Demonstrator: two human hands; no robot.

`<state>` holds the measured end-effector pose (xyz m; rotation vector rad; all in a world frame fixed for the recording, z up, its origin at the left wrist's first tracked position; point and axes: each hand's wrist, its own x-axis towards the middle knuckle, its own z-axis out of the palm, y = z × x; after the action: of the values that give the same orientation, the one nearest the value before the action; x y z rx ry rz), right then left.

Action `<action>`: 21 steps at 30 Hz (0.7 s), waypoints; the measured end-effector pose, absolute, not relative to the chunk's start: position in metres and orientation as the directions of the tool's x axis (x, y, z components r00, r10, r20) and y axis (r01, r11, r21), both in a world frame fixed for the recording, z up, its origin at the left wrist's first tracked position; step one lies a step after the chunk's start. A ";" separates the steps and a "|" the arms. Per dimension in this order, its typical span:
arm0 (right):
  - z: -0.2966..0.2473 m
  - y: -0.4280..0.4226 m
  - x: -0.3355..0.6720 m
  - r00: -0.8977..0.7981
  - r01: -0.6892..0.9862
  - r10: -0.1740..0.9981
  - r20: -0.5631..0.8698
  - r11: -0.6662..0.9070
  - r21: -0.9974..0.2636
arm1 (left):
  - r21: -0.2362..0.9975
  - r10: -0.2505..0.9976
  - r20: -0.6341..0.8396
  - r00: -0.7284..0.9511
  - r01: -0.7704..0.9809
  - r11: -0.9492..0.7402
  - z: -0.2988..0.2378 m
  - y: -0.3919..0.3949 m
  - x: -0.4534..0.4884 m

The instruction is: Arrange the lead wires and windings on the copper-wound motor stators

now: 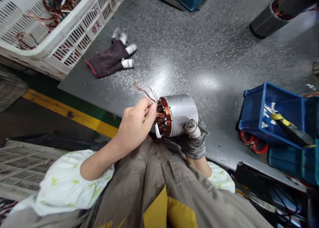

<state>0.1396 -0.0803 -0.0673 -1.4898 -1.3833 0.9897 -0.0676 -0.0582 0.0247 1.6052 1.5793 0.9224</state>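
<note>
Visibly, the left grip (137, 121) pinches copper wires (145, 91); the right grip (194, 140) clasps a stator (183, 113).

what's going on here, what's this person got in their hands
A person is handling a metal cylinder with copper windings at one end. The gloved right hand holds its side, while the bare left hand has thumb and finger together at the windings; exactly what they pinch is hard to see. Loose copper strands stick out just beyond the fingers. A dark glove lies on the table.
</note>
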 end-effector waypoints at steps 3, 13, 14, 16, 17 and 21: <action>-0.065 -0.079 0.138 0.140 0.176 0.990 -0.004 -0.029 -0.984 | 0.938 0.987 -0.156 0.046 0.321 0.133 0.028 -0.061 -0.069; -0.043 -0.072 0.125 0.182 -0.046 0.978 -0.098 -0.091 -0.995 | 0.799 0.891 -0.127 0.437 0.577 -0.169 0.046 -0.040 -0.101; -0.040 -0.072 0.123 0.165 -0.070 0.980 -0.112 -0.102 -0.992 | 0.812 0.887 -0.147 0.439 0.565 -0.145 0.045 -0.041 -0.102; -0.034 -0.071 0.121 0.098 -0.138 0.987 -0.124 -0.110 -0.984 | 0.831 0.903 -0.151 0.402 0.546 -0.104 0.042 -0.045 -0.099; -0.032 -0.070 0.119 0.065 -0.184 0.991 -0.115 -0.101 -0.978 | 0.831 0.921 -0.133 0.367 0.547 -0.098 0.040 -0.047 -0.096; -0.028 -0.064 0.117 -0.014 -0.317 0.999 -0.035 -0.038 -0.948 | 0.767 0.979 0.078 0.187 0.616 -0.179 0.029 -0.060 -0.085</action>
<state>0.1174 -0.0643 -0.0284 -0.9896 -0.9563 1.3775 -0.0853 -0.0598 0.0286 1.8741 1.4925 0.7891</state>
